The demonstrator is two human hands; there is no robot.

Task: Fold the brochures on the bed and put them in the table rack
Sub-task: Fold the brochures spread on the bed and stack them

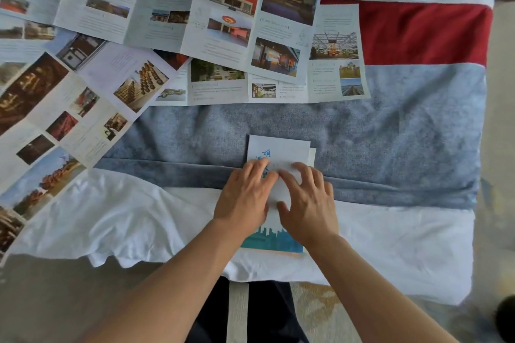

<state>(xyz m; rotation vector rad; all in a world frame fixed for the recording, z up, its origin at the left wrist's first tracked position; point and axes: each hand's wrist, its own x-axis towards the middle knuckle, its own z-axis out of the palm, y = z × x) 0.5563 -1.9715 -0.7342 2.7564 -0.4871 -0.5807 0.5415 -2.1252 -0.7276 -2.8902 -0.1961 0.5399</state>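
A folded brochure [278, 147] with a white cover, blue writing and a teal skyline at its near end lies on the bed close to the front edge. My left hand [246, 195] and my right hand [309, 200] both rest flat on its middle, fingers spread, pressing it down. Its centre is hidden under the hands. Several unfolded brochures with photos are spread out farther back: one long sheet [172, 3] across the top, another [278, 86] below it, and one [69, 108] at the left. No table rack is in view.
The bed has a white sheet [125, 217], a grey-blue runner [390, 125] and a red band [423, 33]. The bed's front edge runs just below the folded brochure. Floor shows at the lower left and along the right.
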